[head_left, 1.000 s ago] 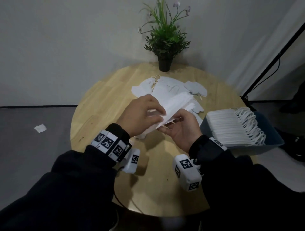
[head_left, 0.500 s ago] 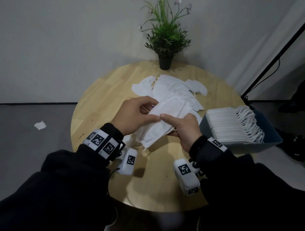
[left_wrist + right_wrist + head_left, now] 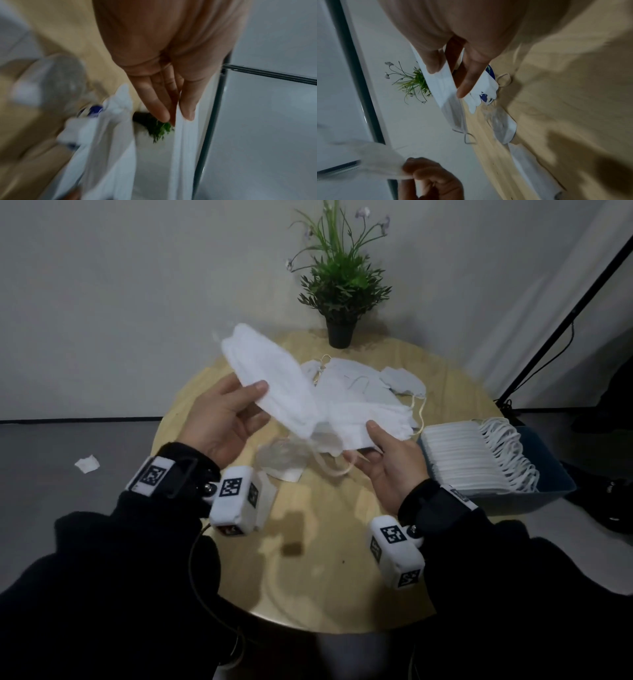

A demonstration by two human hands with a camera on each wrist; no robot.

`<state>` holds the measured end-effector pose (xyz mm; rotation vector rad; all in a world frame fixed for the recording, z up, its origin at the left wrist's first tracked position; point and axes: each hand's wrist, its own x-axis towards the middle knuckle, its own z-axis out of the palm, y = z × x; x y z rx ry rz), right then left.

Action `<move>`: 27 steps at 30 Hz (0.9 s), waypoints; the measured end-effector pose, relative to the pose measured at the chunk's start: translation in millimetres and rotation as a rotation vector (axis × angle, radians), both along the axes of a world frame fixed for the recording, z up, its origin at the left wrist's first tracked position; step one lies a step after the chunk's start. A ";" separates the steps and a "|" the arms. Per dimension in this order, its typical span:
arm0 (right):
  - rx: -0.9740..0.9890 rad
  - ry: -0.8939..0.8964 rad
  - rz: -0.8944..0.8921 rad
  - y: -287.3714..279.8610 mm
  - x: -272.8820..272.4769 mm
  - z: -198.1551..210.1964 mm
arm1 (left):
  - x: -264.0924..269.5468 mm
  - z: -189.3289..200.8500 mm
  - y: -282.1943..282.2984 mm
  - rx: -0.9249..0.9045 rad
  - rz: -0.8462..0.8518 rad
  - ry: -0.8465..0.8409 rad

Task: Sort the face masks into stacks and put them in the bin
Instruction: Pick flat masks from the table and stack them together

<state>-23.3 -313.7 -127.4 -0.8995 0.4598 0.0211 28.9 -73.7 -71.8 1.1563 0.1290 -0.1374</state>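
My left hand [image 3: 251, 402] pinches a thin bundle of white face masks [image 3: 270, 374], raised and tilted above the table's left half; thumb on top, fingers behind. The left wrist view shows this bundle [image 3: 178, 148] pinched between thumb and fingers [image 3: 159, 108]. My right hand [image 3: 373, 441] grips a second stack of masks [image 3: 373, 424] just above the table, thumb on top; the right wrist view shows that stack [image 3: 445, 83] between thumb and index finger. Loose masks [image 3: 356, 378] lie behind both. The blue bin [image 3: 551, 487] on the right holds a row of stacked masks [image 3: 459, 460].
A potted plant [image 3: 342, 289] stands at the far edge of the round wooden table [image 3: 308, 577]. A clear plastic wrapper [image 3: 284, 458] lies below my hands. A paper scrap [image 3: 87, 464] is on the floor at left, and a black stand pole [image 3: 565, 326] rises at right.
Both hands held one bundle together over the table. My left hand has now lifted part of it up and to the left, apart from the stack in my right hand.
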 end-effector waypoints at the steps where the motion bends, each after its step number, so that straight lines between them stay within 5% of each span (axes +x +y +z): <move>1: 0.029 -0.014 -0.004 1.4 0.8 1.6 | -4.9 -2.4 -7.4 -0.065 -0.027 0.064; 6: 0.113 -0.116 0.053 15.5 0.1 4.8 | -31.7 -27.5 -57.3 -0.222 -0.083 0.339; 11: 0.093 -0.208 0.191 22.9 -11.3 6.1 | -32.6 -51.7 -70.0 -0.031 -0.032 0.347; 18: 0.139 -0.194 0.252 20.6 -13.6 6.5 | -27.2 -45.4 -63.9 -0.232 -0.017 0.323; 27: -0.001 -0.064 0.053 4.7 -10.8 5.6 | -12.0 -30.7 -29.4 -0.207 0.021 0.228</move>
